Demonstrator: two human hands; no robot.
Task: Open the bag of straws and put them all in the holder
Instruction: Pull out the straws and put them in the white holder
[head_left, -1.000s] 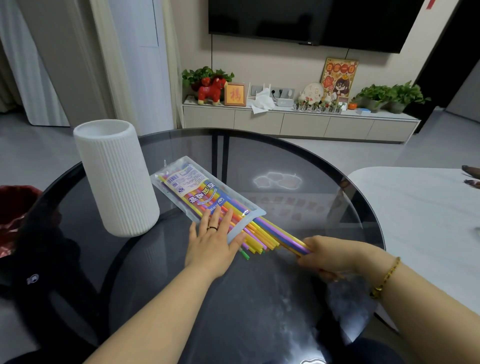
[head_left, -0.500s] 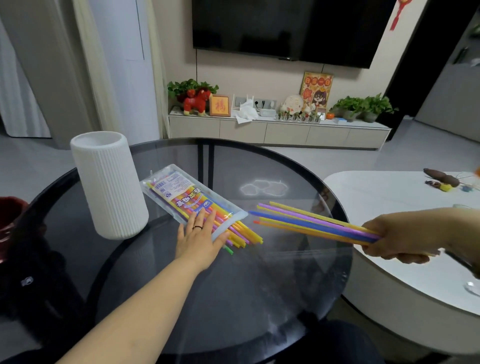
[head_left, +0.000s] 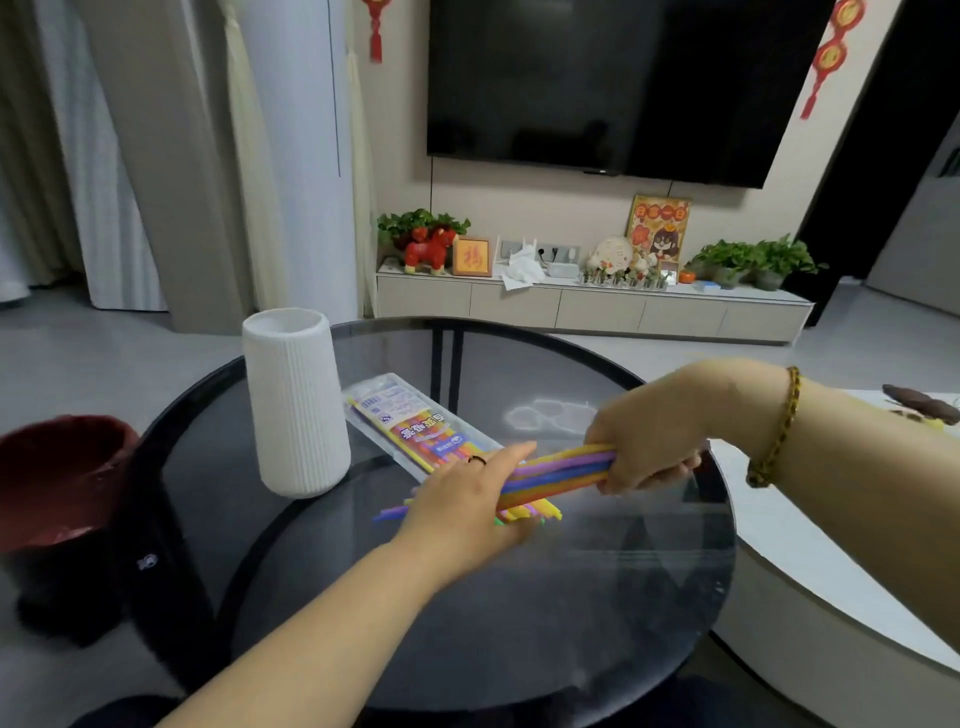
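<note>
- Right hand (head_left: 649, 447) fisted round one end of a bundle of straws (head_left: 561, 467), held low over the glass table (head_left: 519, 623).
- Left hand (head_left: 462, 504): fingers straight, laid across the bundle's other end; thumb hidden.
- Bag (head_left: 395, 410) lies flat just beside the white ribbed holder (head_left: 293, 405); more straws show at its mouth, under the left hand.
- Handling, judged: straws light, smooth, apt to splay or slip; thin walls kink if squeezed.
- Best hold: whole-hand wrap near mid-length, ends evened, then dropped upright into the holder.
</note>
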